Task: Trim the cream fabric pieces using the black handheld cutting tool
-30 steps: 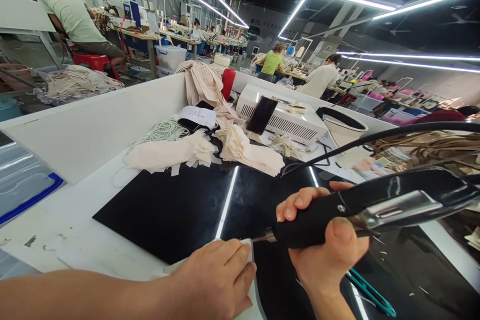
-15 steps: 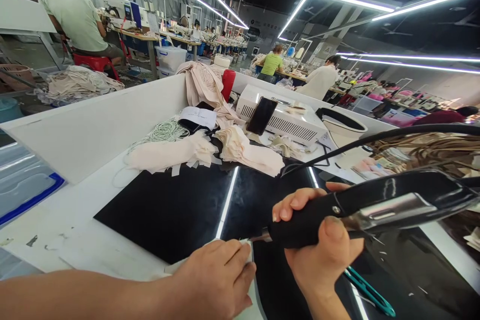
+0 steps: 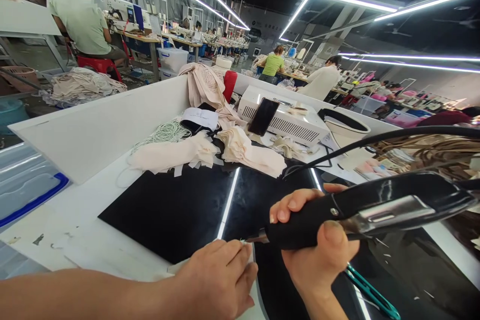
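Note:
My right hand (image 3: 315, 255) is wrapped round the black handle of a corded hand tool (image 3: 375, 205) with a silver lever along its side. Its narrow metal tip points left and meets the fingertips of my left hand (image 3: 221, 275), or sits very close to them. The left fingers are pinched on a pale piece of fabric (image 3: 257, 305), mostly hidden under that hand. Both hands are above a glossy black sheet (image 3: 168, 215). A slim teal tool (image 3: 371, 292) lies to the right of my right wrist.
Two cream fabric stacks (image 3: 255, 152) lie at the sheet's far edge, near pale green cord (image 3: 168, 132). Behind them a phone (image 3: 263, 116) leans on a white vented box (image 3: 292, 115). A low white partition (image 3: 112, 130) edges the table. Other people sit at sewing machines beyond.
The whole view has shifted slightly to the right. The right hand and tool have edged a little left toward the left hand, which keeps its pinch.

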A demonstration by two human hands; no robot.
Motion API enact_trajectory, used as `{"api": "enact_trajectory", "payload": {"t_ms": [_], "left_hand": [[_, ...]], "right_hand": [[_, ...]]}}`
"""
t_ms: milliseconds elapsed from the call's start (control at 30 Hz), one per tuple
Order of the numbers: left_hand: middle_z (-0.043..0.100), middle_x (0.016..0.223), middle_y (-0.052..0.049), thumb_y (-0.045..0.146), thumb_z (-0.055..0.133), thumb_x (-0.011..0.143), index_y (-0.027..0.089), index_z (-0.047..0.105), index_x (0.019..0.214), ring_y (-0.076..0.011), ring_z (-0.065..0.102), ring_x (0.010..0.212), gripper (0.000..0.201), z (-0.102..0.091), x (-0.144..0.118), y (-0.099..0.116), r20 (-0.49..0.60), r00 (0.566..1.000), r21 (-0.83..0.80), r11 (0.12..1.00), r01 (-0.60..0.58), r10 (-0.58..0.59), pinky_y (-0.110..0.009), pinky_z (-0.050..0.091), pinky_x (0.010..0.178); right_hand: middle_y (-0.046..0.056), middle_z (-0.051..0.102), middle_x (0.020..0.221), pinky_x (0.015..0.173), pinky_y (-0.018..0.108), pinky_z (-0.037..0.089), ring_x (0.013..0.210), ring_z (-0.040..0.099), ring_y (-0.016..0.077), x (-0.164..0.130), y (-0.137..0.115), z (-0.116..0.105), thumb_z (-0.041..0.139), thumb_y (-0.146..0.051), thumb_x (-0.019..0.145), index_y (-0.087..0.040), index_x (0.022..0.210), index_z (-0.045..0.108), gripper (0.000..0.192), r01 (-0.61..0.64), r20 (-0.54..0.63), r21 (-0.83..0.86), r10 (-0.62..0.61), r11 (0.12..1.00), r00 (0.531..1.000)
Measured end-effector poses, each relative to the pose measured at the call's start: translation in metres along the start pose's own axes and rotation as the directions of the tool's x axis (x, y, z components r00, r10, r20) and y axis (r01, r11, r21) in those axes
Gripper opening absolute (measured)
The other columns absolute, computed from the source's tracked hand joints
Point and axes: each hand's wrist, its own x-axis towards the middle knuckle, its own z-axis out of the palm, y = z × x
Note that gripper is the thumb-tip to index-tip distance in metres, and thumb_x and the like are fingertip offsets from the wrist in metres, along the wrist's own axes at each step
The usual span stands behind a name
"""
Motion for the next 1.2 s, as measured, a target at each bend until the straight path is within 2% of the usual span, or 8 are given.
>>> {"api": "enact_trajectory", "payload": {"t_ms": [267, 400, 500, 600, 700, 800, 900, 1200], "left_hand": [[0.077, 0.114, -0.009, 0.031, 0.062, 0.105, 0.012, 0.073, 0.106, -0.0203, 0.070, 0.101, 0.022, 0.003, 0.002, -0.003, 0.024, 1.000, -0.020, 1.000, -0.008, 0.008, -0.031, 0.056, 0.083], [0.074, 0.122, -0.009, 0.031, 0.057, 0.109, 0.013, 0.071, 0.113, -0.0207, 0.069, 0.107, 0.023, -0.001, 0.005, -0.020, 0.146, 0.989, 0.041, 0.999, -0.032, 0.025, -0.033, 0.054, 0.091], [0.072, 0.128, -0.009, 0.036, 0.059, 0.109, 0.014, 0.069, 0.120, -0.0220, 0.068, 0.113, 0.027, -0.001, 0.005, -0.037, 0.212, 0.977, 0.086, 0.996, 0.001, -0.019, -0.036, 0.052, 0.099], [0.071, 0.132, -0.008, 0.031, 0.056, 0.110, 0.014, 0.068, 0.124, -0.0242, 0.065, 0.122, 0.025, -0.003, 0.009, -0.044, 0.164, 0.985, 0.102, 0.994, 0.033, -0.050, -0.041, 0.047, 0.111], [0.072, 0.128, -0.009, 0.020, 0.053, 0.110, 0.012, 0.067, 0.122, -0.0235, 0.064, 0.122, 0.020, -0.009, 0.018, -0.036, 0.090, 0.996, 0.028, 0.999, -0.031, 0.028, -0.041, 0.044, 0.116], [0.072, 0.109, -0.007, 0.013, 0.051, 0.109, 0.010, 0.067, 0.114, -0.0186, 0.066, 0.105, 0.017, -0.016, 0.027, -0.021, 0.091, 0.987, -0.108, 0.987, -0.121, 0.131, -0.033, 0.050, 0.106], [0.068, 0.094, -0.005, 0.010, 0.049, 0.109, 0.011, 0.066, 0.109, -0.0174, 0.065, 0.091, 0.017, -0.019, 0.033, -0.011, 0.150, 0.974, -0.168, 0.975, -0.143, 0.169, -0.030, 0.054, 0.091], [0.064, 0.092, -0.004, 0.019, 0.052, 0.111, 0.012, 0.066, 0.108, -0.0183, 0.062, 0.090, 0.016, -0.001, 0.033, -0.004, 0.216, 0.953, -0.115, 0.974, -0.194, 0.215, -0.031, 0.053, 0.088]], "right_hand": [[-0.007, 0.067, 0.071, 0.046, 0.029, 0.055, 0.050, 0.060, 0.0138, 0.006, -0.004, -0.003, 0.081, -0.041, 0.081, -0.026, 0.111, 0.059, 0.040, 0.018, 0.007, -0.028, -0.018, 0.999, 1.000], [-0.007, 0.066, 0.069, 0.043, 0.029, 0.054, 0.048, 0.057, 0.0143, 0.011, -0.021, -0.011, 0.082, -0.045, 0.076, -0.026, 0.108, 0.060, 0.043, 0.043, -0.076, -0.105, -0.051, 0.994, 0.996], [-0.007, 0.065, 0.067, 0.041, 0.029, 0.054, 0.047, 0.056, 0.0149, 0.007, -0.037, -0.022, 0.082, -0.046, 0.074, -0.026, 0.107, 0.061, 0.045, 0.025, -0.115, -0.156, -0.044, 0.987, 0.992], [-0.006, 0.065, 0.065, 0.039, 0.029, 0.053, 0.046, 0.056, 0.0153, -0.004, -0.048, -0.031, 0.083, -0.045, 0.074, -0.026, 0.107, 0.061, 0.044, 0.033, -0.120, -0.178, -0.055, 0.983, 0.991], [-0.005, 0.066, 0.066, 0.039, 0.030, 0.053, 0.046, 0.056, 0.0155, -0.013, -0.054, -0.035, 0.084, -0.046, 0.075, -0.025, 0.106, 0.062, 0.044, 0.045, -0.116, -0.181, -0.067, 0.982, 0.991], [-0.005, 0.066, 0.067, 0.040, 0.030, 0.054, 0.047, 0.057, 0.0154, -0.018, -0.055, -0.036, 0.083, -0.047, 0.077, -0.025, 0.108, 0.061, 0.044, 0.062, -0.111, -0.175, -0.082, 0.983, 0.990], [-0.005, 0.066, 0.068, 0.041, 0.030, 0.054, 0.048, 0.058, 0.0152, -0.022, -0.052, -0.035, 0.082, -0.046, 0.080, -0.025, 0.109, 0.060, 0.043, 0.070, -0.109, -0.167, -0.089, 0.983, 0.990], [-0.005, 0.068, 0.073, 0.045, 0.030, 0.056, 0.052, 0.061, 0.0148, -0.028, -0.043, -0.040, 0.084, -0.042, 0.081, -0.025, 0.110, 0.062, 0.041, 0.054, -0.097, -0.131, -0.068, 0.990, 0.993]]}}
